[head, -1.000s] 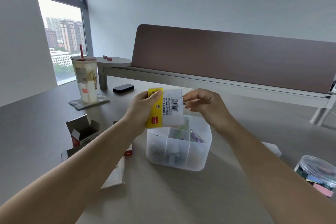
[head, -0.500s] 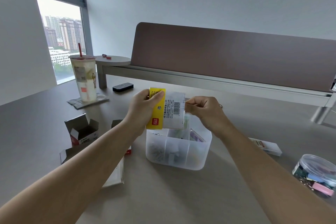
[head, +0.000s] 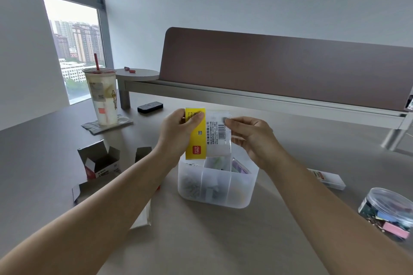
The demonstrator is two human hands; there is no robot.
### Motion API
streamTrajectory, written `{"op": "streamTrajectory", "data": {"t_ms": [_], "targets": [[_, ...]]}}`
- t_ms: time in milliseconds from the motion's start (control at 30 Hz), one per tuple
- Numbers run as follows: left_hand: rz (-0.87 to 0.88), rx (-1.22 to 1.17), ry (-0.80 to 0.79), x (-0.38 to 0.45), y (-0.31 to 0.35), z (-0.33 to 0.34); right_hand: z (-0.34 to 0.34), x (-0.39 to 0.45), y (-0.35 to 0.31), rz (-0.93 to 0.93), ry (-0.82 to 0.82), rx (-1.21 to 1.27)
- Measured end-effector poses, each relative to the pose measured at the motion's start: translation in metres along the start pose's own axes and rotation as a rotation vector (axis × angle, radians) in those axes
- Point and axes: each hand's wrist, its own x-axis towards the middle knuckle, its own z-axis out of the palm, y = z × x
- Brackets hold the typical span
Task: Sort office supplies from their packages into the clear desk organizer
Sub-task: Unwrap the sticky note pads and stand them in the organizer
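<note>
Packaging, in the form of a small plastic packet (head: 207,134) with a yellow header strip and a barcode label, is held upright in the air directly above the clear desk organizer (head: 218,182). The yellow side of the packet is gripped by the left hand (head: 178,133), thumb laid across the front and fingers curled behind. The opposite upper edge is pinched by the right hand (head: 251,136) between thumb and fingertips, the remaining fingers being loosely curled. What is inside the packet cannot be told. The organizer stands on the grey worktop (head: 201,241) and is divided into compartments; paper clips are seen in the left one, and small pale and coloured items, too blurred to name, in the others. To the left of the organizer an opened cardboard box (head: 99,161) and flattened packaging are seen, partly hidden by the left forearm. Farther back on the left an iced drink cup (head: 102,96) with a red straw is set on a coaster, with a small black object (head: 150,106) near it. To the right a long white box (head: 326,178) lies flat, and near the right edge a round clear tub (head: 388,212) of coloured binder clips is seen.
</note>
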Motion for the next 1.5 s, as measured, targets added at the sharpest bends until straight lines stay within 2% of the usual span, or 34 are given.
{"op": "streamTrajectory", "data": {"t_ms": [133, 333, 500, 667, 833, 1200, 1500], "targets": [[0.006, -0.023, 0.019, 0.0, 0.003, -0.001, -0.001, 0.002, 0.0, 0.071, 0.005, 0.186], [0.052, -0.009, 0.076, 0.003, 0.001, -0.01, 0.0, 0.007, -0.005, 0.121, 0.035, 0.308], [-0.004, -0.044, 0.118, 0.009, -0.004, -0.024, -0.003, 0.013, -0.005, -0.036, 0.118, 0.108], [-0.165, -0.174, 0.145, 0.015, -0.015, -0.04, -0.014, 0.02, -0.005, -0.2, 0.203, -0.127], [-0.218, -0.235, 0.143, 0.019, -0.023, -0.047, -0.018, 0.028, 0.001, -0.271, 0.114, -0.448], [-0.232, -0.235, 0.126, 0.024, -0.028, -0.051, -0.012, 0.048, -0.002, -0.263, -0.101, -0.783], [-0.242, -0.232, 0.124, 0.027, -0.031, -0.052, -0.012, 0.053, -0.011, -0.316, -0.191, -0.979]]}}
